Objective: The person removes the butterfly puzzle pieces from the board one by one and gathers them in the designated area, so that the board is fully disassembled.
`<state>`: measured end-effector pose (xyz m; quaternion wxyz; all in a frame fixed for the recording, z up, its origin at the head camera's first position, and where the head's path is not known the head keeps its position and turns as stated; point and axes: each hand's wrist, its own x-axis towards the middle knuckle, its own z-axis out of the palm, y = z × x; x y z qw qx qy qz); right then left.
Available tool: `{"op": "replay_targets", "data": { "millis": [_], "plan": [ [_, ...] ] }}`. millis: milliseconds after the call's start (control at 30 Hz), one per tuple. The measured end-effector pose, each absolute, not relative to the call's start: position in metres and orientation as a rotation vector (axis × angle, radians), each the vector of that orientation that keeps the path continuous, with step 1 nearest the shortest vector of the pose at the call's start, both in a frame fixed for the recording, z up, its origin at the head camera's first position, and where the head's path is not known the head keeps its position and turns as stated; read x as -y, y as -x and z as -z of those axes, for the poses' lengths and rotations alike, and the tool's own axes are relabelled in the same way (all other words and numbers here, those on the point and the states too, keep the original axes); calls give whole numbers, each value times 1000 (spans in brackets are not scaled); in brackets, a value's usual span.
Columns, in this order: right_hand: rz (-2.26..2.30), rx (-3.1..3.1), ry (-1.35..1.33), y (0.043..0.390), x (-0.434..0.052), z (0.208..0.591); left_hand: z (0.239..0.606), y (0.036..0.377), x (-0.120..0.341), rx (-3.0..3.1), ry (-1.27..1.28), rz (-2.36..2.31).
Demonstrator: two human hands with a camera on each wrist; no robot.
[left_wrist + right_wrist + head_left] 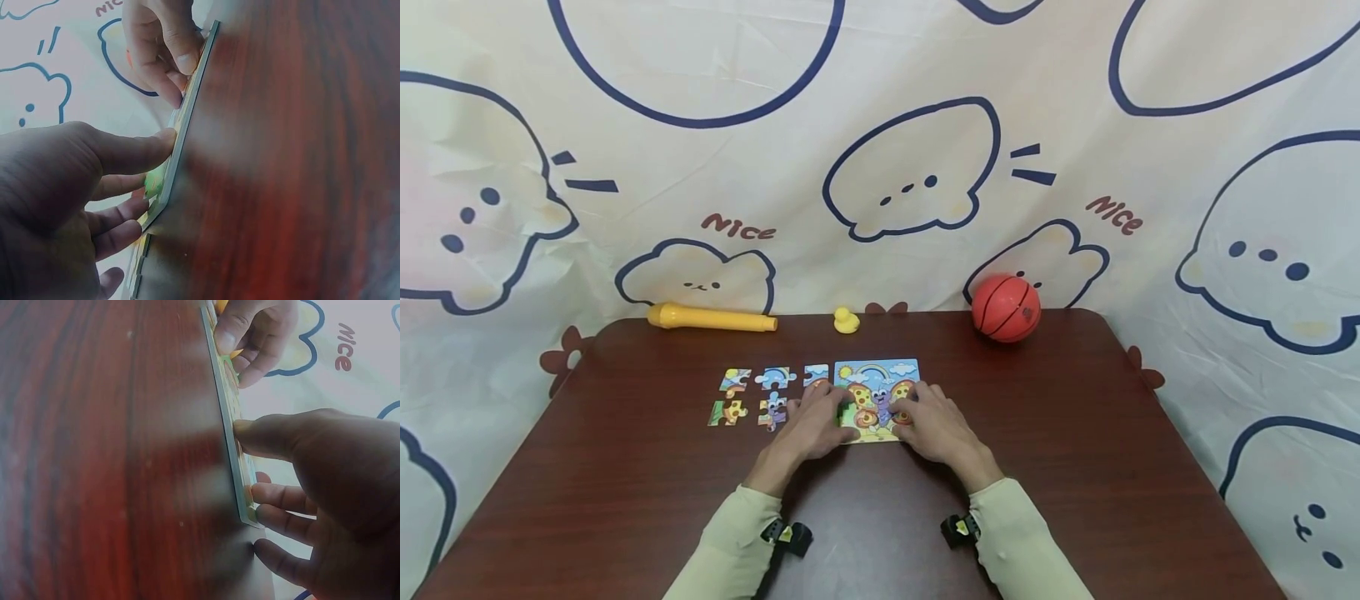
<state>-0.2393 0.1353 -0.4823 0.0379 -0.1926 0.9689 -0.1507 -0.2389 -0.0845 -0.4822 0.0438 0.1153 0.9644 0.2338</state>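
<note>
A colourful puzzle board (877, 372) with a rainbow picture lies flat on the dark wooden table (1075, 433). My left hand (829, 410) rests on its left part, thumb against the near edge (187, 125), fingers stretched over the top beside a green piece (156, 178). My right hand (917, 407) rests on the right part, its thumb touching the board's edge (228, 425) and its fingers spread and fairly straight. Several loose puzzle pieces (735, 380) lie in two rows just left of the board. The board's near half is hidden under both hands.
At the table's back edge lie a yellow tube-shaped toy (711, 317), a small yellow duck (846, 321) and a red ball (1006, 307). A cartoon-printed cloth (910, 167) hangs behind. Bare tabletop stretches to the left, right and front.
</note>
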Motion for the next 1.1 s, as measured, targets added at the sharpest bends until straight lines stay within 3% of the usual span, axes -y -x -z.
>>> {"op": "replay_targets", "data": {
  "millis": [1100],
  "plan": [
    [494, -2971, 593, 239, -136, 482, 477, 231, 111, -2929, -404, -1099]
  ]
}}
